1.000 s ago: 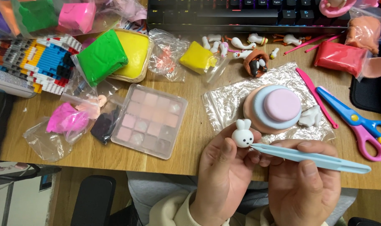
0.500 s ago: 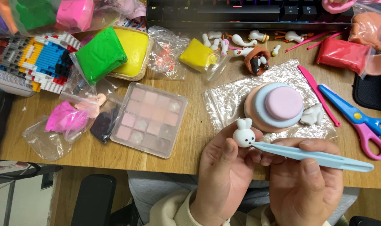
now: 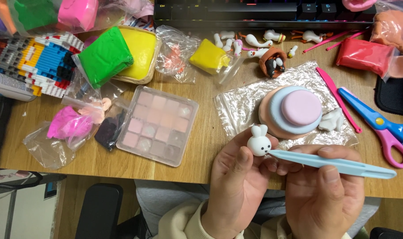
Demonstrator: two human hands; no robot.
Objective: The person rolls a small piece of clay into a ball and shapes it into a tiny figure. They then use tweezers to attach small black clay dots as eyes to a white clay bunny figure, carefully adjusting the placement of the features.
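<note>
My left hand (image 3: 237, 186) pinches a small white clay rabbit head (image 3: 258, 142) with two ears and dark eyes, held at the table's front edge. My right hand (image 3: 323, 194) grips a light blue plastic modelling tool (image 3: 338, 163), whose pointed tip touches the rabbit's face. Just behind the hands a stacked clay cake (image 3: 292, 111), peach, pale blue and pink, sits on a clear plastic sheet (image 3: 237, 106). A small white clay lump (image 3: 330, 120) lies next to the cake.
On the wooden table (image 3: 201, 146) lie a compartment palette (image 3: 158, 125), bagged green clay (image 3: 105, 56), yellow clay (image 3: 209, 56), red clay (image 3: 365, 56), pink clay (image 3: 68, 125), blue-and-pink scissors (image 3: 378, 126), a pink tool (image 3: 338, 98), small clay figures (image 3: 254, 42), a block model (image 3: 35, 64) and a keyboard (image 3: 254, 11).
The hands have stayed almost in place; the blue tool's tip has shifted slightly against the rabbit head. Nothing on the table has moved.
</note>
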